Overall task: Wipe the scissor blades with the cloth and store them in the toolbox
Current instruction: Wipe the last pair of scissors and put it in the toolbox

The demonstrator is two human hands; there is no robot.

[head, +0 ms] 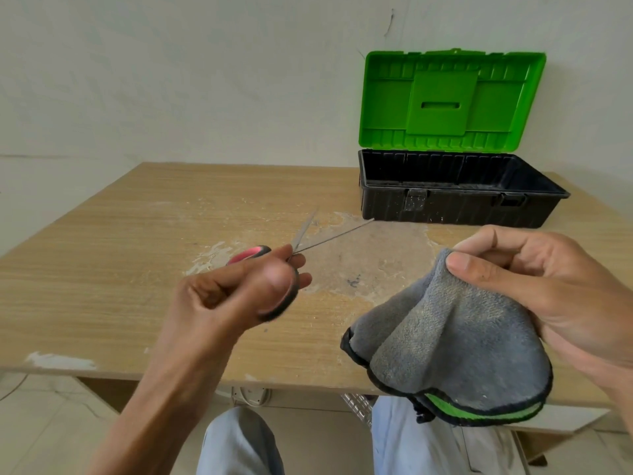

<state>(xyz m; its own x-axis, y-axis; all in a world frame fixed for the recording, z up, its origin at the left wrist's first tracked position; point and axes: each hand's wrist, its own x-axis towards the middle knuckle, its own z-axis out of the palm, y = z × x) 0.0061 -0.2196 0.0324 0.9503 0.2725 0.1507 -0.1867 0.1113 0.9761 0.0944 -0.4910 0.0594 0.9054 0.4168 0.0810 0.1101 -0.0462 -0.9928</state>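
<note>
through the head view i am seeing the left hand (239, 289) gripping the scissors (251, 252) by the red-and-black handles, thumb through the near ring. it is holding them just above the surface (137, 252), with the blades spread apart and pointing away toward the toolbox (462, 204). the right hand (534, 286) is pinching a fold of the grey cloth (452, 344) between thumb and fingers, and the rest of the cloth is hanging down in front of the near edge. cloth and blades are not touching; the cloth is hanging near the scissors, to their right.

i am judging the task to be at its start: both things are in hand, but i am not seeing any wiping contact, so the wipe along each blade is left to do. after that come closing the blades and laying the scissors in the box. the toolbox is standing open at the far right by the wall, its green lid (445, 101) up, so no opening step is needed. its floor is mostly hidden behind the front wall.

i am finding no brand or writing i can read. the cloth is showing only a green strip at its hem, and a small dark mark on the surface is too faint to make out.
</note>
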